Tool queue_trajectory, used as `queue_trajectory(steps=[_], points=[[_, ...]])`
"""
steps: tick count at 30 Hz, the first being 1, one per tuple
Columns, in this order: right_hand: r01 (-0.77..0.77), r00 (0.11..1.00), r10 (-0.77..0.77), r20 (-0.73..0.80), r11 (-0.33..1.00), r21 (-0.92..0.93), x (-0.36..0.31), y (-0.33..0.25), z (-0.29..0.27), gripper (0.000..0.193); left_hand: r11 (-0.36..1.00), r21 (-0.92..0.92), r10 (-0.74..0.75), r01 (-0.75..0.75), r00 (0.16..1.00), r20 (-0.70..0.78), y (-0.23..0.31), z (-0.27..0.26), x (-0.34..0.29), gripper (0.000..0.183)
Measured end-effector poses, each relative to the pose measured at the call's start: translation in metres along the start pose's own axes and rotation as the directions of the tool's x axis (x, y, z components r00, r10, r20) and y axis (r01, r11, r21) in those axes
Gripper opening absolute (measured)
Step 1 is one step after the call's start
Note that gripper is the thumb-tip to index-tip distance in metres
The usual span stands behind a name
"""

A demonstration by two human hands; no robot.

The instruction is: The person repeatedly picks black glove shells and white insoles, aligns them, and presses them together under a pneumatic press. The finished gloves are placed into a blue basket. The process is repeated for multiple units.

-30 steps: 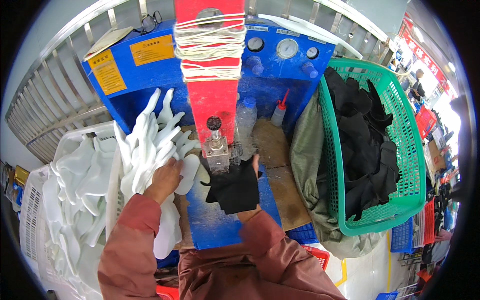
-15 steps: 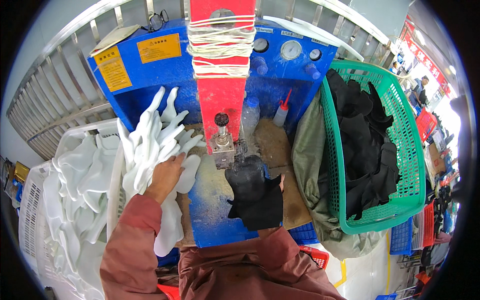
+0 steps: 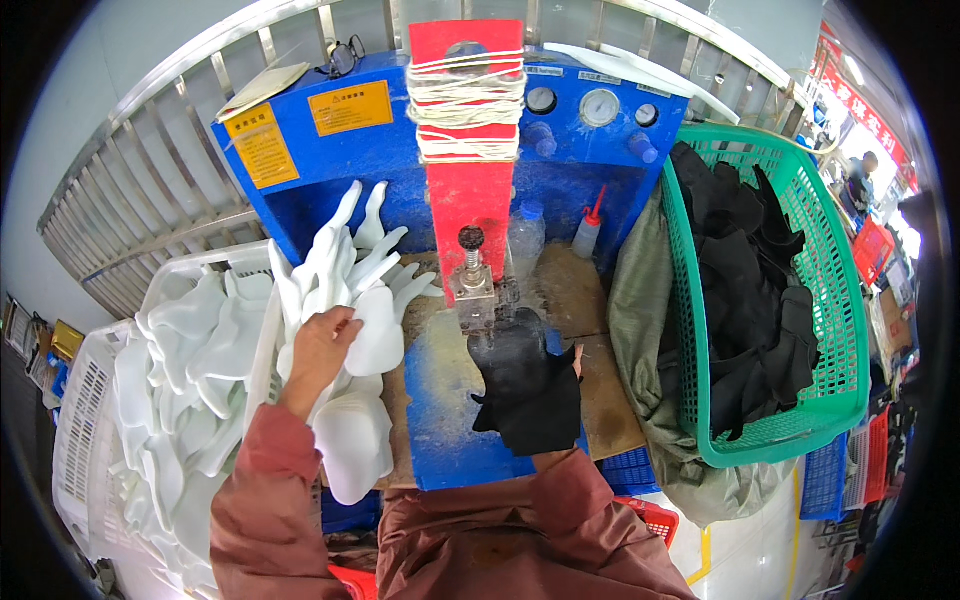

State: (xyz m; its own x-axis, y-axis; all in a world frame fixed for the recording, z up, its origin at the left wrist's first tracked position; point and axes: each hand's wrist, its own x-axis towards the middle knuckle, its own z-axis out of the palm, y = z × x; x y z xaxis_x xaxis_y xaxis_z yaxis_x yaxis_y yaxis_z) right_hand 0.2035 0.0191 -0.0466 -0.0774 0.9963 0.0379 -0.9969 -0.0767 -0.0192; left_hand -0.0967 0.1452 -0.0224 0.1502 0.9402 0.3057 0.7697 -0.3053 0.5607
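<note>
My left hand [image 3: 322, 345] is closed, thumb and fingers pinched at the edge of a white insole-shaped piece [image 3: 375, 335] by the white pile. Below it another white piece [image 3: 355, 445] hangs over the table's near edge. My right hand [image 3: 578, 362] is mostly hidden under a black cut sheet piece [image 3: 530, 390]; only its fingertips at the right edge and its wrist below show. The black piece lies over that hand, its far end close to the metal press head [image 3: 478, 290] on the red arm [image 3: 466, 195].
A white basket [image 3: 262, 335] of white pieces stands left, a green basket [image 3: 765, 450] of black pieces right. The blue machine [image 3: 330, 160] has gauges [image 3: 600, 107]. A red-tipped bottle [image 3: 588, 232] and clear bottle [image 3: 527, 240] stand behind. A blue board [image 3: 440, 440] lies under the press.
My left hand has drawn back slightly toward me, and a white piece now stands raised at its fingers. The black piece has barely moved under the press. The whole view has shifted a little.
</note>
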Motion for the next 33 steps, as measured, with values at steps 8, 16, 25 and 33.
queue_trajectory(steps=[8, 16, 25, 33], points=[[0.009, 0.975, -0.031, -0.22, 0.995, -0.102, -0.019, 0.0, 0.002, 0.085, 0.848, -0.339, -0.051, 0.407, 0.701, 0.712, 0.065, -0.066, -0.096, 0.029], [0.005, 0.97, -0.066, -0.236, 0.968, -0.252, -0.043, -0.003, -0.016, 0.081, 0.67, -0.474, 0.219, 0.571, 0.458, 0.862, 0.125, -0.025, -0.245, 0.038], [-0.045, 0.995, 0.042, -0.09, 0.999, -0.03, 0.0, 0.008, -0.011, 0.085, 0.562, -0.543, 0.347, 0.624, 0.418, 0.84, 0.083, -0.041, -0.305, 0.037], [-0.018, 0.998, 0.018, 0.061, 1.0, -0.002, -0.019, 0.001, -0.019, 0.087, 0.786, -0.272, -0.226, 0.555, 0.668, 0.709, 0.083, -0.053, -0.267, 0.024]])
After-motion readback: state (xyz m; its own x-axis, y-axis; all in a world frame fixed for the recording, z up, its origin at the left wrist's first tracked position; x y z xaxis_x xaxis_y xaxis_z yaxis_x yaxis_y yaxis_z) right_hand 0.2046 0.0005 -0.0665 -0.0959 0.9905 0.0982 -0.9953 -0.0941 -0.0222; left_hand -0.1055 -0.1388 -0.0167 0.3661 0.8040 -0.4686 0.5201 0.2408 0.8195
